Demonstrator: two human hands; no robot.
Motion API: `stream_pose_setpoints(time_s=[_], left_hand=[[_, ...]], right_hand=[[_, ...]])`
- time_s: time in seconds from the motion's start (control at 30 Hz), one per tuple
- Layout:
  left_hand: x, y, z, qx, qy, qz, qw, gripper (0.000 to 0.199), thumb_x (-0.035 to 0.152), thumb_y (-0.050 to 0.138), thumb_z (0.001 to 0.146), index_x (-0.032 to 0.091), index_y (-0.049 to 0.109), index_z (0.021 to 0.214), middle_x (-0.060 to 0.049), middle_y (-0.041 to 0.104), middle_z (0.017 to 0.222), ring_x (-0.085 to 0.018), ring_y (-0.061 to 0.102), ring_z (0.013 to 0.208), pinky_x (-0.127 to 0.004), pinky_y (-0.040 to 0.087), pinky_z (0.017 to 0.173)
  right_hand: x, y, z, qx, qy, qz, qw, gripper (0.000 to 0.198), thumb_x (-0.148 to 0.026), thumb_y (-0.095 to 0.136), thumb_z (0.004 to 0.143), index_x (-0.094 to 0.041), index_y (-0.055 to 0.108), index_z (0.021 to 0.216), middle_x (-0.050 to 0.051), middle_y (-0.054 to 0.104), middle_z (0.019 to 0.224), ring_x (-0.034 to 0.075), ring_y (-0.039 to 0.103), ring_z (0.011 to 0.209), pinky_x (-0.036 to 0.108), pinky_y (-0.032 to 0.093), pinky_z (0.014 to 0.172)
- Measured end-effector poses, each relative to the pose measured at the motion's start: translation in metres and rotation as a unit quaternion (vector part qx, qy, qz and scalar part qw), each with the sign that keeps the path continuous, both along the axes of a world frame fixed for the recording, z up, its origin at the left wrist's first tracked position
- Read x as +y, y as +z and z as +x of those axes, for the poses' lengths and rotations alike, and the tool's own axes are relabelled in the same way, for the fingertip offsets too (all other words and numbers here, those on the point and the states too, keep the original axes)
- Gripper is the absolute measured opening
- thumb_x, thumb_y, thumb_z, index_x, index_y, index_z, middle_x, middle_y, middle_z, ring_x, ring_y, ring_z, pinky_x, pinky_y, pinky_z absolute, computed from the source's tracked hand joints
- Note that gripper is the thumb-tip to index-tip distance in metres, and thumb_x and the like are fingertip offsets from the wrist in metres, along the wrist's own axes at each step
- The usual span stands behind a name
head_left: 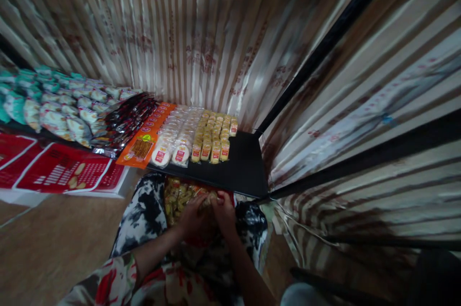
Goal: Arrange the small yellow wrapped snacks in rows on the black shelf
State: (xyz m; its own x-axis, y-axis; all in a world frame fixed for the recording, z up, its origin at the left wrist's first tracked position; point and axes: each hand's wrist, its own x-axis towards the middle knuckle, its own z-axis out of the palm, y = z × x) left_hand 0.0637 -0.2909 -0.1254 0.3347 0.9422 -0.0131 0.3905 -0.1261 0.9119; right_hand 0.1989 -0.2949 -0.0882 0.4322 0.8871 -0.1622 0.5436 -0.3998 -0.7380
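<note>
Between my knees sits a red box or bag full of small yellow-wrapped snacks. Over it, my left hand and my right hand come together, fingers closed around a small yellowish wrapped snack. The fingers cover most of that piece, and the picture is dim and somewhat blurred. Just ahead, yellow packaged snacks stand in rows on a black tabletop. To their left lie round white packaged cakes in columns.
An orange packet, dark shiny packets and green-and-white packets line the table leftward. Red printed boxes stand below the table's front edge. A pleated striped curtain and black poles enclose the back and right.
</note>
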Motion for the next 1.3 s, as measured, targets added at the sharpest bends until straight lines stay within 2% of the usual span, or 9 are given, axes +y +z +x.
stream_pose_setpoints(time_s=[0.17, 0.3, 0.4, 0.47, 0.57, 0.8, 0.97, 1.13, 1.3], left_hand=[[-0.014, 0.024, 0.002, -0.011, 0.006, 0.028, 1.0, 0.057, 0.014, 0.047, 0.072, 0.021, 0.045, 0.128, -0.008, 0.043, 0.135, -0.022, 0.036, 0.127, -0.039, 0.028, 0.107], [-0.012, 0.037, 0.007, -0.073, 0.044, 0.012, 0.996, 0.051, 0.013, 0.046, 0.071, 0.02, 0.051, 0.122, -0.009, 0.052, 0.122, -0.022, 0.045, 0.116, -0.038, 0.031, 0.105], [-0.002, 0.044, 0.009, -0.149, 0.073, -0.094, 0.982, 0.047, 0.016, 0.051, 0.065, 0.017, 0.058, 0.111, -0.007, 0.058, 0.112, -0.022, 0.052, 0.105, -0.034, 0.04, 0.094], [0.005, 0.049, 0.008, -0.204, 0.076, -0.203, 0.955, 0.05, 0.019, 0.054, 0.062, 0.015, 0.056, 0.111, -0.006, 0.061, 0.106, -0.021, 0.057, 0.092, -0.029, 0.048, 0.075], [0.014, 0.059, 0.007, -0.263, 0.063, -0.292, 0.917, 0.056, 0.022, 0.054, 0.06, 0.014, 0.05, 0.115, -0.006, 0.063, 0.098, -0.016, 0.061, 0.072, -0.021, 0.043, 0.052], [0.026, 0.084, 0.007, -0.268, 0.049, -0.282, 0.92, 0.048, 0.031, 0.063, 0.063, 0.015, 0.049, 0.106, -0.006, 0.064, 0.092, -0.016, 0.063, 0.072, -0.022, 0.046, 0.055], [0.037, 0.087, 0.015, -0.268, 0.06, -0.258, 0.926, 0.046, 0.025, 0.063, 0.065, 0.015, 0.048, 0.107, -0.003, 0.063, 0.084, -0.012, 0.061, 0.068, -0.02, 0.047, 0.057], [0.051, 0.082, 0.026, -0.219, 0.076, -0.222, 0.947, 0.046, 0.018, 0.057, 0.069, 0.016, 0.046, 0.113, -0.003, 0.062, 0.091, -0.009, 0.059, 0.065, -0.019, 0.045, 0.054], [0.074, 0.097, 0.034, -0.03, 0.025, -0.064, 0.997, 0.038, 0.017, 0.055, 0.067, 0.02, 0.057, 0.104, -0.002, 0.064, 0.09, -0.015, 0.059, 0.078, -0.025, 0.046, 0.074]], right_hand=[[0.002, 0.024, 0.004, 0.053, 0.062, -0.017, 0.997, 0.04, -0.041, 0.046, 0.077, -0.02, 0.056, 0.109, -0.003, 0.06, 0.059, 0.015, 0.06, 0.055, 0.023, 0.044, 0.055], [0.009, 0.04, 0.01, 0.092, 0.12, -0.002, 0.989, 0.035, -0.048, 0.049, 0.076, -0.021, 0.064, 0.093, -0.001, 0.063, 0.061, 0.013, 0.058, 0.052, 0.021, 0.043, 0.05], [0.015, 0.047, 0.017, 0.137, 0.149, -0.021, 0.979, 0.039, -0.051, 0.047, 0.077, -0.019, 0.066, 0.089, -0.001, 0.061, 0.058, 0.011, 0.054, 0.049, 0.02, 0.042, 0.047], [0.017, 0.049, 0.021, 0.184, 0.165, -0.03, 0.968, 0.041, -0.051, 0.046, 0.078, -0.018, 0.065, 0.092, -0.002, 0.058, 0.055, 0.01, 0.051, 0.045, 0.02, 0.041, 0.045], [0.019, 0.048, 0.029, 0.212, 0.183, -0.009, 0.96, 0.038, -0.048, 0.052, 0.075, -0.017, 0.065, 0.093, -0.003, 0.057, 0.054, 0.009, 0.05, 0.045, 0.019, 0.041, 0.045], [0.022, 0.046, 0.036, 0.209, 0.097, 0.009, 0.973, 0.037, -0.051, 0.055, 0.07, -0.016, 0.063, 0.077, -0.005, 0.052, 0.048, 0.008, 0.044, 0.04, 0.019, 0.034, 0.04], [0.021, 0.047, 0.039, 0.238, 0.041, -0.004, 0.97, 0.038, -0.054, 0.053, 0.069, -0.017, 0.058, 0.068, -0.006, 0.047, 0.043, 0.007, 0.04, 0.036, 0.019, 0.03, 0.037], [0.018, 0.046, 0.046, 0.087, 0.062, -0.018, 0.994, 0.04, -0.052, 0.043, 0.078, -0.018, 0.061, 0.069, -0.002, 0.054, 0.048, 0.012, 0.05, 0.045, 0.021, 0.036, 0.044], [0.019, 0.053, 0.054, -0.197, 0.06, 0.078, 0.975, 0.041, -0.039, 0.052, 0.079, -0.018, 0.057, 0.113, 0.009, 0.064, 0.094, 0.021, 0.058, 0.09, 0.028, 0.044, 0.076]])
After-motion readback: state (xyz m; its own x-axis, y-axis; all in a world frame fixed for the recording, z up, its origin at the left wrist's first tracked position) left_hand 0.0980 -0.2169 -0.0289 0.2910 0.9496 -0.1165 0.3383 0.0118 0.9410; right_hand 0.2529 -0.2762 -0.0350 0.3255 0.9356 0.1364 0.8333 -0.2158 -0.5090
